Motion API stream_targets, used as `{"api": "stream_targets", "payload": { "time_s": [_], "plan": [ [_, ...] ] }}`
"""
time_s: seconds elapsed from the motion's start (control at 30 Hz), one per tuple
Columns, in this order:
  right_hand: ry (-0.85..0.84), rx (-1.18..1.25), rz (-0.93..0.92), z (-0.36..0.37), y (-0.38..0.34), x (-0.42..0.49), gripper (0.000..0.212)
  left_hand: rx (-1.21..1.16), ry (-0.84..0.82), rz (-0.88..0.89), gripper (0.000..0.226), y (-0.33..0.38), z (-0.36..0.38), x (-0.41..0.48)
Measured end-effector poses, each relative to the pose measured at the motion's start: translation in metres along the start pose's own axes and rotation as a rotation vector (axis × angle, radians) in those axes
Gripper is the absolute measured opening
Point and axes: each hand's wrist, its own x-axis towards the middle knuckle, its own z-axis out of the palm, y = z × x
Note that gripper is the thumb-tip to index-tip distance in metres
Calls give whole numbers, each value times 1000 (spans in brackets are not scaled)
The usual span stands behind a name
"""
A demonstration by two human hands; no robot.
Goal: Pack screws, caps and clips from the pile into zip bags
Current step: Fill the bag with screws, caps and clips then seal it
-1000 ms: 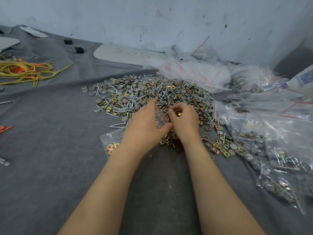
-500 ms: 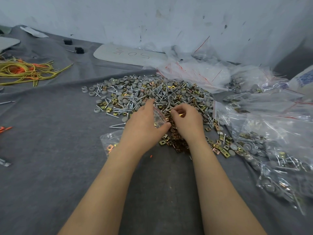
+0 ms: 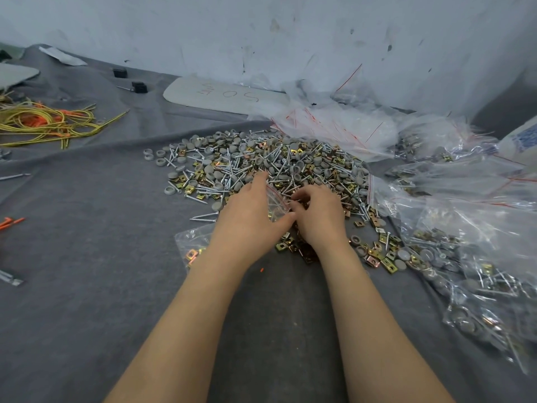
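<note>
Worktop point(image 3: 87, 286) covered with grey cloth, set against a marked white wall point(image 3: 261, 30). Pile point(image 3: 279, 161) of mixed hardware lies at centre: silver screws point(image 3: 203, 218), round grey caps point(image 3: 216, 206) and brass-coloured square clips point(image 3: 388, 263), thinning out toward the near right.

Left hand point(image 3: 250, 219) grips a small clear zip bag point(image 3: 274, 203) with a red seal line, thumb on the near face and fingers extended behind it, at the near edge of the pile. Right hand point(image 3: 318, 216) sits against the bag's right side, fingers curled at its mouth. Whether they pinch a part or the bag's edge cannot be told. Both forearms are bare.

Second bag point(image 3: 186, 239), holding a few clips, lies flat on the cloth beneath the left wrist. Filled bags point(image 3: 470, 274) of the same hardware are heaped along the right side. Empty bags point(image 3: 334, 126) with red seal lines lie behind the pile by the wall.

Writing: a pale flat board point(image 3: 186, 93) at the rear carries handwritten marks, upside down to the camera, that appear to read "SOS" or "505", beside a further illegible mark. A white sack point(image 3: 523, 138) at the right edge bears blue print, too blurred to read.

Left side: yellow wires point(image 3: 43, 123) tangled with orange pieces, two small black blocks point(image 3: 120, 72) and orange plugs point(image 3: 11, 222).
</note>
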Motion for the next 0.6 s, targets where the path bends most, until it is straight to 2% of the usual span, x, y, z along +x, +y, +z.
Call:
{"api": "stream_targets", "payload": {
  "time_s": [0.17,0.3,0.37,0.5,0.53,0.6],
  "plan": [
    [51,164,58,-12,5,-1,7,10,-4,-2,84,1,-2,0],
    [14,357,36,-24,8,1,8,8,-7,-1,85,0,-2,-1],
    [-57,466,-38,-29,5,-1,10,12,-7,-3,86,0,-2,0],
    [-356,688,-141,-34,-5,-7,15,-2,-5,-2,83,1,-1,0],
    [-362,731,-134,-33,-5,-8,14,-2,-5,0,83,0,-1,0],
    [-223,704,-95,-30,-4,-5,11,2,-3,0,84,0,-1,0]
  ]
}}
